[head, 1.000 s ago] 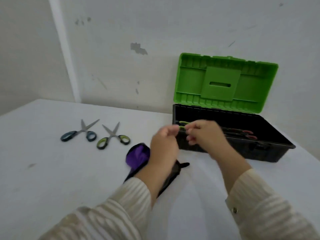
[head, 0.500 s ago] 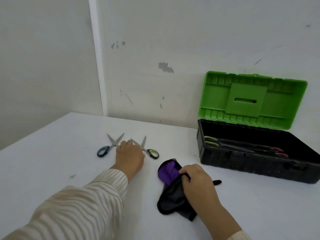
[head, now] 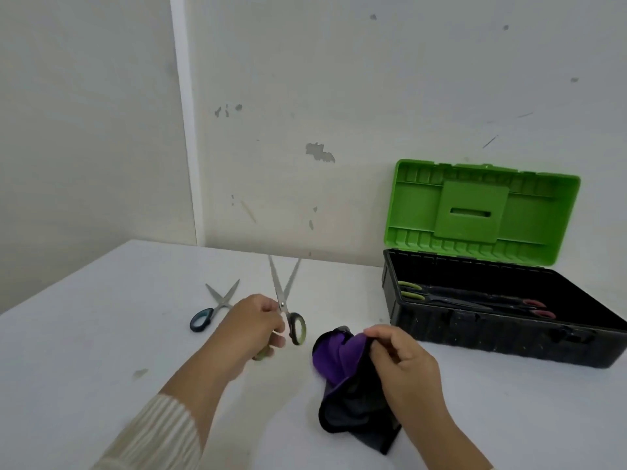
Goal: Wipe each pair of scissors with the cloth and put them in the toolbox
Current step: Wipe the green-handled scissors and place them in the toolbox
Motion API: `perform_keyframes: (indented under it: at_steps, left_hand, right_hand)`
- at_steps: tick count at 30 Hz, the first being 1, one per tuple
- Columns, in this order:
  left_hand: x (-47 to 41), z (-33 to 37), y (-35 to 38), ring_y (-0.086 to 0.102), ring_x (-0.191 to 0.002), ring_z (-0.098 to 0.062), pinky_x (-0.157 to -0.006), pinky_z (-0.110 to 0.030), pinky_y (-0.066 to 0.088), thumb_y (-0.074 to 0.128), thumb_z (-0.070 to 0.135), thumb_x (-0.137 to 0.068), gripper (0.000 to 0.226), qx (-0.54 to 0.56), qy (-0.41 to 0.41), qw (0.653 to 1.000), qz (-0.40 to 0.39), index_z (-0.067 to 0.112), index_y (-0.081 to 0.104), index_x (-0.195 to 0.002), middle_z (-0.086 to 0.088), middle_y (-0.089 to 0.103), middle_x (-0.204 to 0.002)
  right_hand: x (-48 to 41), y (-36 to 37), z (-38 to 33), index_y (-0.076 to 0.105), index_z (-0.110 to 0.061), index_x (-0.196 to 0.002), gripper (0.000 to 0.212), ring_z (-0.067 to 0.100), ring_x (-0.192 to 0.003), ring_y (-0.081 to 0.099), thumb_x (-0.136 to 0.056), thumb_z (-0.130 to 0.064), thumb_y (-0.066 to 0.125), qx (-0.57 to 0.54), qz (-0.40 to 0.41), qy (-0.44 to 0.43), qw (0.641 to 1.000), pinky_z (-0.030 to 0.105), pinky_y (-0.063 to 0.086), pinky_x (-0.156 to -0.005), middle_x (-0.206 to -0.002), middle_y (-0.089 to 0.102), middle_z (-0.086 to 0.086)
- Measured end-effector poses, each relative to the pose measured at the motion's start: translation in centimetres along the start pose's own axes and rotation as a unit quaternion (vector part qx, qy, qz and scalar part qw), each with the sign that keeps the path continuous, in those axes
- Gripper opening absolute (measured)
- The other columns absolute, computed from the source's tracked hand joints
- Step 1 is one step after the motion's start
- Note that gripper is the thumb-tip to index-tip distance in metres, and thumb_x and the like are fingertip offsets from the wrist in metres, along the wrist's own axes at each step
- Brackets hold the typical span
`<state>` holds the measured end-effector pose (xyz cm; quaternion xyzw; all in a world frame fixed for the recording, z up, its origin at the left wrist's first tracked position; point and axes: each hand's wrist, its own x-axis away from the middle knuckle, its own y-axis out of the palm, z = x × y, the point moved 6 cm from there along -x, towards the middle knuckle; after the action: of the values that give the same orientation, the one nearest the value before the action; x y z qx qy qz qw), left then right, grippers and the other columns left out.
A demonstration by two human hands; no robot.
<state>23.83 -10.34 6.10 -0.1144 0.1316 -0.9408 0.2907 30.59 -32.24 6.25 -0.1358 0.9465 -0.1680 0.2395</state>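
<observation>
The green-handled scissors (head: 286, 300) are raised off the bench (head: 84, 334) in the left hand (head: 252, 325), whose fingers close around the handles; the blades are spread in a V, tips pointing to about twelve o'clock. At roughly four o'clock from them, the right hand (head: 402, 364) pinches the top edge of the black-and-purple cloth (head: 342, 378), part of it lifted and the rest resting on the bench. The step in hand looks to be the wipe — best done by closing the blades first, wrapping cloth round them and drawing from pivot to tip, fingers kept behind the edges. The steel is plain and bright, the one visible loop dark with a green rim. At nine o'clock lies a teal-handled pair (head: 212, 308); at three o'clock the toolbox (head: 502, 337) stands open, already holding scissors.
</observation>
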Motion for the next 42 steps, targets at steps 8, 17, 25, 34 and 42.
perform_keyframes:
  at_steps: [8,17,25,34,42]
  left_hand:
    - [4.1,-2.3,3.6,0.044,-0.037,-0.019,-0.047,-0.027,0.021,0.055,0.016,-0.094,0.025,0.073,-0.014,0.982,-0.172,0.008,0.057,-0.070,-0.010,0.054,-0.049]
    - [5.3,-1.4,5.6,0.037,-0.029,-0.013,-0.035,-0.015,0.025,0.055,0.014,-0.092,0.024,0.000,0.049,0.991,-0.127,0.010,0.050,-0.068,0.000,0.052,-0.043]
    - [5.4,-1.3,5.6,0.039,-0.034,-0.012,-0.035,-0.016,0.030,0.051,0.010,-0.093,0.018,-0.011,0.075,0.990,-0.122,0.006,0.052,-0.075,-0.002,0.059,-0.057]
    - [5.7,-0.9,5.6,0.037,-0.031,-0.010,-0.035,-0.015,0.029,0.052,0.009,-0.093,0.023,-0.008,0.073,0.990,-0.119,0.009,0.050,-0.070,-0.003,0.057,-0.055]
    - [5.9,-1.0,5.7,0.038,-0.032,-0.009,-0.036,-0.017,0.030,0.052,0.011,-0.093,0.023,-0.020,0.068,0.989,-0.128,0.010,0.051,-0.069,-0.004,0.060,-0.060]
  right_hand:
    - [0.7,-0.3,-2.3,0.063,-0.032,-0.098,0.030,0.010,-0.088,0.063,-0.076,-0.011,0.061,-0.075,-0.015,-0.049,0.996,0.023,0.051,-0.078,-0.095,0.066,-0.008]
    - [-0.1,2.8,-2.0,0.066,-0.021,-0.083,0.010,-0.008,-0.085,0.050,-0.081,-0.013,0.061,0.127,-0.017,-0.131,0.983,0.000,0.035,-0.074,-0.081,0.056,-0.010]
    - [-0.4,2.7,-1.3,0.070,-0.022,-0.084,0.014,-0.014,-0.083,0.050,-0.079,-0.010,0.064,0.134,-0.007,-0.121,0.984,0.000,0.036,-0.074,-0.079,0.057,-0.013]
    - [0.1,2.7,-1.5,0.070,-0.017,-0.085,0.013,-0.015,-0.080,0.049,-0.078,-0.009,0.063,0.127,0.000,-0.148,0.981,-0.001,0.036,-0.073,-0.078,0.055,-0.010]
    - [-0.1,2.3,-1.3,0.069,-0.016,-0.086,0.013,-0.012,-0.082,0.050,-0.080,-0.006,0.063,0.146,0.005,-0.140,0.979,-0.001,0.036,-0.072,-0.081,0.058,-0.005]
